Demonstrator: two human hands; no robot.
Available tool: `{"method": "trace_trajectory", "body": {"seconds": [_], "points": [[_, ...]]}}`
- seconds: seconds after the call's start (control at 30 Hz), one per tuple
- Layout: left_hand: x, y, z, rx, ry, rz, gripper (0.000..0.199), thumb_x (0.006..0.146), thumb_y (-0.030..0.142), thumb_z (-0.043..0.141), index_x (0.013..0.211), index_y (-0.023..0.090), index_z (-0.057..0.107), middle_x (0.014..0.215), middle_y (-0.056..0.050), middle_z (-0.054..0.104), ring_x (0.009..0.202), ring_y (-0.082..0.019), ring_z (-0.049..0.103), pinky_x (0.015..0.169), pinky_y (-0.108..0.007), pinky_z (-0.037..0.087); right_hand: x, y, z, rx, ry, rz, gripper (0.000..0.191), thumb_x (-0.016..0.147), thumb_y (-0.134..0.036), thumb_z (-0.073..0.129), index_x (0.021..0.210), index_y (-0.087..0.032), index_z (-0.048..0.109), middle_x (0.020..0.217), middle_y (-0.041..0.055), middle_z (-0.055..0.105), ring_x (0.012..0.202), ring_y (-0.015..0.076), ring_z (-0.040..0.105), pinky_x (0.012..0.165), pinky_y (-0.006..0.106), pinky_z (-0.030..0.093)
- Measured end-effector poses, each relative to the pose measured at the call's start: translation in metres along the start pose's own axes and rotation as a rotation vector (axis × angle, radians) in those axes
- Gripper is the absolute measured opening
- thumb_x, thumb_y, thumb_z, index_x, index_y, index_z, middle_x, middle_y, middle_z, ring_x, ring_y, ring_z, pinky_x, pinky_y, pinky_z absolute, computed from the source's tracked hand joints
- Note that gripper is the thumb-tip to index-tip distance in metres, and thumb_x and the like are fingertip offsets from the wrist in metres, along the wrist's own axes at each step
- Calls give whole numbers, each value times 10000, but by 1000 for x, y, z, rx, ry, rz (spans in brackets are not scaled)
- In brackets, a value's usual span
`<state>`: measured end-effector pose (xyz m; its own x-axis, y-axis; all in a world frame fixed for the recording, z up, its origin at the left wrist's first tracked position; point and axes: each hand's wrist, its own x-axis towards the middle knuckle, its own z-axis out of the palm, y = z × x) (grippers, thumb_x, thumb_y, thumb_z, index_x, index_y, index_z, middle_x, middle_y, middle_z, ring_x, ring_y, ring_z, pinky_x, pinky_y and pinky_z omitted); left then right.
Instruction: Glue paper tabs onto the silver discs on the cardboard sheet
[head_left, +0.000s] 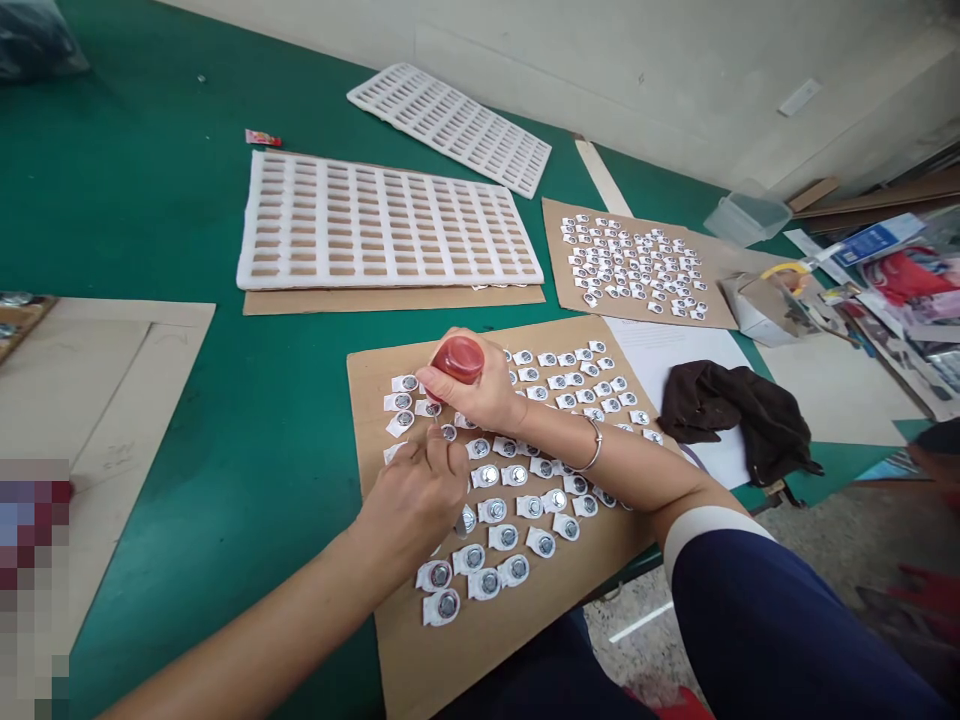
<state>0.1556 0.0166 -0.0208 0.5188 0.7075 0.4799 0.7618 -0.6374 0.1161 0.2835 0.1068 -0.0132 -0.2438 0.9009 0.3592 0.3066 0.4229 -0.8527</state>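
Green tabletop (165, 200): right hand (491, 388) clenches a red plastic bottle (459, 358) — oversqueezing could flood white-tabbed silver discs (514, 475); left hand (416, 490) curls, hold unclear.

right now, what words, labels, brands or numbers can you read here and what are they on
No text reads clearly.
Blue-and-white printed packet: print too small and blurred.
Small pink wrapper: too small.
White paper sheet: faint lines, illegible.
Large light-brown board at left: faint marks, illegible.
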Motion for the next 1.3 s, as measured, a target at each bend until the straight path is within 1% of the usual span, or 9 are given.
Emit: {"method": "trace_trajectory", "body": {"seconds": [0.07, 0.13, 0.27, 0.4, 0.6, 0.77, 0.9, 1.1, 1.3], "points": [[-1, -1, 1, 154, 25, 113, 263, 763, -77, 419, 642, 130, 527, 645, -146, 645, 539, -234, 634, 523, -324, 521, 0, 0, 0, -2, 9, -13, 332, 763, -518, 681, 734, -220, 537, 716, 0, 594, 643, 146, 560, 655, 326, 504], [-2, -1, 2, 225, 24, 156, 251, 760, -78, 416, 664, 121, 534, 660, -157, 644, 539, -235, 632, 501, -314, 506, 1, 1, -1, -18, 10, -10, 338, 766, -525, 675, 738, -219, 533, 723, 3, 598, 649, 146, 564, 671, 327, 508], [-3, -2, 4, 242, -8, 140, 266, 781, -67, 387, 686, 137, 528, 670, -132, 643, 567, -228, 644, 517, -312, 510, 1, 1, -1, -44, 13, 8, 340, 767, -535, 670, 752, -225, 532, 745, 3, 612, 665, 148, 573, 687, 329, 516], [-3, -3, 2, 252, -11, 156, 265, 786, -60, 394, 661, 143, 510, 774, -185, 679, 549, -216, 637, 510, -312, 515, 1, 1, 0, -19, 25, -17, 330, 767, -525, 673, 739, -228, 534, 750, 2, 612, 669, 148, 575, 680, 328, 514], [-1, -3, 1, 233, 5, 169, 279, 788, -65, 401, 637, 150, 493, 759, -185, 682, 531, -205, 632, 492, -304, 523, 1, 1, -1, -21, 19, 23, 350, 755, -546, 674, 734, -225, 536, 753, 4, 616, 681, 153, 581, 689, 336, 518], [0, -4, 0, 189, 11, 168, 260, 759, -82, 426, 638, 139, 491, 794, -231, 678, 591, -242, 665, 472, -306, 526, 2, 2, -2, -12, 30, 20, 333, 755, -525, 685, 742, -223, 544, 759, 0, 615, 683, 147, 581, 690, 330, 513], [0, -7, -3, 151, -30, 180, 281, 762, -90, 389, 644, 144, 491, 702, -162, 650, 604, -240, 663, 528, -326, 554, 2, 5, -2, 4, 47, -8, 323, 749, -514, 695, 751, -229, 542, 770, -1, 621, 687, 148, 583, 680, 326, 510], [-2, -22, -10, -33, -176, 75, 202, 773, 0, 385, 761, 157, 512, 740, -106, 634, 555, -206, 606, 491, -324, 511, 3, 6, -5, -31, 38, -24, 331, 747, -517, 697, 761, -227, 538, 786, 0, 629, 717, 148, 595, 697, 322, 519], [2, -34, -17, -280, -256, -90, 138, 799, 108, 409, 821, 174, 528, 703, -56, 615, 638, -199, 624, 577, -304, 494, 4, 2, -6, -61, 17, -31, 348, 770, -550, 654, 742, -230, 521, 782, 5, 616, 716, 149, 588, 703, 316, 511]]}}
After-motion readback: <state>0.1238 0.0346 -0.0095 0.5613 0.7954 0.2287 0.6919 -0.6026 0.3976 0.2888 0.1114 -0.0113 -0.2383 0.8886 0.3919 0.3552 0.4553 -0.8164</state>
